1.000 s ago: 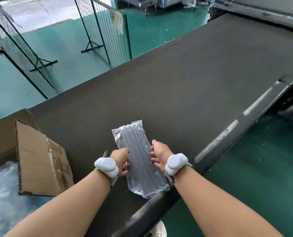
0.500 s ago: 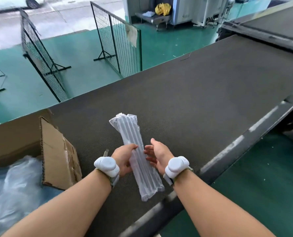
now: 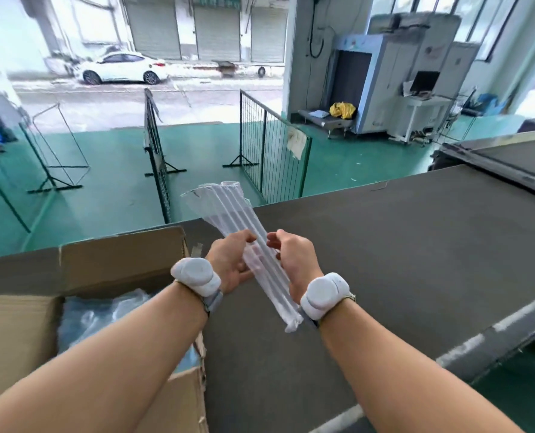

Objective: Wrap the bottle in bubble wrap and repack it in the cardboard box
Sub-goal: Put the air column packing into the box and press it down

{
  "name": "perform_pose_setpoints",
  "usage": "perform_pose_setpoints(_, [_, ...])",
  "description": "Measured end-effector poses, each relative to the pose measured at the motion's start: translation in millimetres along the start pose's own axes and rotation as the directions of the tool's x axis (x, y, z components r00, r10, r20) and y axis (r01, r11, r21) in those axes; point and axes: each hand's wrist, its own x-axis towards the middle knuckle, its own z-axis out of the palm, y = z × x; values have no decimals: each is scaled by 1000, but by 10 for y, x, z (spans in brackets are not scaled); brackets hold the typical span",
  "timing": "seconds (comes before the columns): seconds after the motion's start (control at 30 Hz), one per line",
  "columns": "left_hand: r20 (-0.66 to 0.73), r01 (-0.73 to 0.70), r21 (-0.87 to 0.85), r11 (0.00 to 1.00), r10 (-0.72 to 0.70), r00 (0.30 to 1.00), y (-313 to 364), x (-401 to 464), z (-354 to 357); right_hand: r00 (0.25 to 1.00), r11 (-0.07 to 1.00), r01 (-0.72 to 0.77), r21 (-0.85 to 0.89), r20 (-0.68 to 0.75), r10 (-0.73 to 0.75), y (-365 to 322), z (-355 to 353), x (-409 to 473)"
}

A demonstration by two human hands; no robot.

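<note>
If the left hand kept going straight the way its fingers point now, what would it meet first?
The left hand points rightward into the bubble wrap sleeve it already grips; beyond that, likely the right hand, which holds the sleeve's other side, though depth is unclear.

I can read no text anywhere; the paper sheet (image 3: 296,141) hanging on the fence (image 3: 269,151) is too blurred.

Bubble wrap sleeve (image 3: 228,214): clear plastic film, glossy, ribbed in long air columns. Cardboard box (image 3: 116,260): brown matt board, torn rough flap edges; crinkled shiny plastic film (image 3: 103,310) inside. Belt surface (image 3: 416,245): dark grey, matt, finely textured. 2 wrist bands (image 3: 324,295): smooth white plastic.
</note>
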Motion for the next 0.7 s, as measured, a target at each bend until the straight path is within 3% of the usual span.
perform_pose_setpoints(0.3, [85, -55, -293, 955, 83, 993, 506, -344, -1121, 979, 984, 176, -6, 109, -174, -687, 941, -281])
perform_pose_setpoints(0.5, [-140, -209, -437, 875, 163, 977, 485, -507, -1932, 954, 979, 186, 83, 223, -200, -845, 1615, -624])
perform_pose_setpoints(0.7, [-282, -211, -479, 852, 78, 956, 223, -621, -2449, 917, 990, 136, 49, 371, -144, -634, 2170, -773])
